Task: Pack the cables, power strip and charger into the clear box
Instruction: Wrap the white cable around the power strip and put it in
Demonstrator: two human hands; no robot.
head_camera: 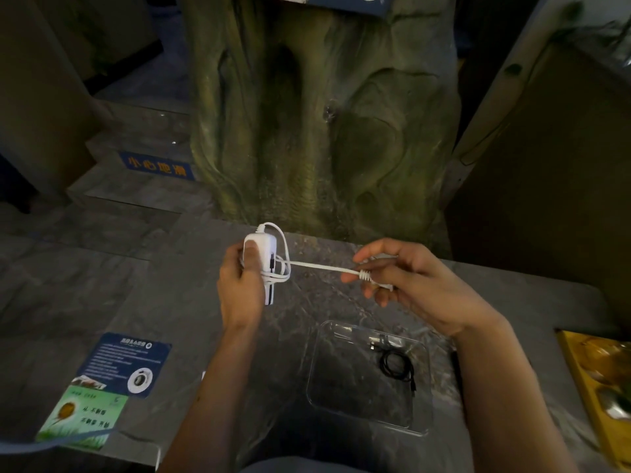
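From where I'm watching, my left hand [239,285] is wrapped around the white power strip [261,268], thumb pressed flat on its top face, holding it up above the far part of the grey stone counter [102,291]. A few loops of its white cord [321,266] are already wound around the strip's body, and one stretch runs tight across to my right hand [406,285], which pinches the plug end [370,276] between thumb and fingers. Both hands are up off the surface, so nothing here is touching the counter.

The clear box [367,377] sits lower down, nearer the counter's front edge and right of center, under my right forearm. Inside it, toward its right side, there's a coiled black cable [396,365], with what looks like a small connector or two just past it, too blurry to call. A blue and green info card [106,387] lies near the counter's front left.
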